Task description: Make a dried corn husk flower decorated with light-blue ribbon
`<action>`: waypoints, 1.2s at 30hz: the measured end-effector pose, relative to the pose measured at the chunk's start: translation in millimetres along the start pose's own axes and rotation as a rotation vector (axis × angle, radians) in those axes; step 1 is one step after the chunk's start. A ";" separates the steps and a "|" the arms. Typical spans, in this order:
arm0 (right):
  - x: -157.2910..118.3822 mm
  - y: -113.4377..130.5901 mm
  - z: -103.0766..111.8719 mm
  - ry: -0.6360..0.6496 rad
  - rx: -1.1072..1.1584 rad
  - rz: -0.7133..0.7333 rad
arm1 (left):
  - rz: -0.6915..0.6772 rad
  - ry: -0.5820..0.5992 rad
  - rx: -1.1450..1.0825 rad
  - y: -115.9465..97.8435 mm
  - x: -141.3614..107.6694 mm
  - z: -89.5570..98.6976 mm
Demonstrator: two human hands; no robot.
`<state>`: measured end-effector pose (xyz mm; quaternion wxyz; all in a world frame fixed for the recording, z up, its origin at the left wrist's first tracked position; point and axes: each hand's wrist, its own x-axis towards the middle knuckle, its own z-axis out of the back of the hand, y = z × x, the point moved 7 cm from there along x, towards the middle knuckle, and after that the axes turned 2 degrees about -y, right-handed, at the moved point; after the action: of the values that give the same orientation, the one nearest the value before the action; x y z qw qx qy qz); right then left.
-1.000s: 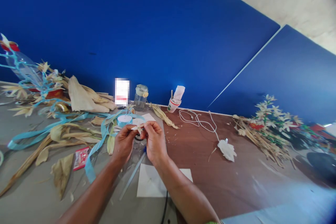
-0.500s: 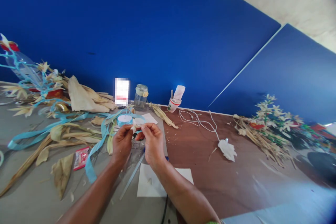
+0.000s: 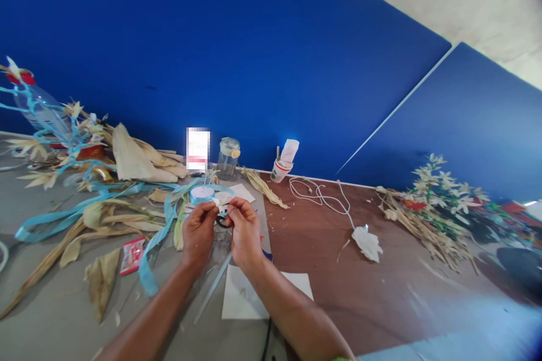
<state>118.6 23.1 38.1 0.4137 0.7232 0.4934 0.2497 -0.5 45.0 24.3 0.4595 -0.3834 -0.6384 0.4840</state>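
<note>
My left hand [image 3: 199,231] is closed in a pinch on a small white piece [image 3: 215,202], which sticks out at its fingertips. Close beside it on the right, my right hand [image 3: 244,228] has its fingers pinched together; anything between them is too small to make out. Just behind my left hand stands a roll of light blue ribbon [image 3: 202,194]. Black scissor handles [image 3: 223,220] show between the two hands. Under my right forearm lies a sheet of white paper [image 3: 243,293].
Dried husks [image 3: 101,282], blue ribbon [image 3: 148,271] and a red packet [image 3: 132,256] lie left. Behind are a glass jar [image 3: 228,158] and a cup [image 3: 280,170]. A white cable [image 3: 322,198], crumpled white piece [image 3: 367,243] and white flowers [image 3: 440,186] lie right.
My hands have moved slightly apart at the fingertips, and my right hand has shifted a little left. The white piece now sits closer in my left fingertips.
</note>
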 end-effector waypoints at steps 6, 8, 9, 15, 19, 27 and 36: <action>2.0 -2.0 -6.8 0.118 -0.065 0.097 | 0.030 -0.007 -0.012 0.7 -1.1 -1.5; 2.1 -1.3 -6.5 0.133 -0.100 0.153 | 0.028 0.001 -0.016 0.4 -1.9 -2.5; 2.3 -0.5 -5.7 0.132 -0.123 0.185 | 0.023 0.012 -0.018 0.1 -2.5 -3.5; 5.2 11.8 0.0 0.103 -0.304 0.390 | 0.000 0.100 -0.043 -0.7 -3.4 -8.8; 11.5 20.2 3.1 0.103 -0.416 0.452 | 0.041 0.210 -0.091 4.3 1.4 -12.1; 18.0 21.7 0.9 0.184 -0.558 0.447 | 0.189 0.300 -0.248 19.2 11.0 -15.7; 15.3 26.0 -3.9 0.214 -0.717 0.488 | 0.219 0.312 -0.369 23.8 9.2 -18.1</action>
<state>134.7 34.1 61.5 0.5140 0.5995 0.2304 0.5686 15.3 64.0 5.2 0.4197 -0.5976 -0.5919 0.3411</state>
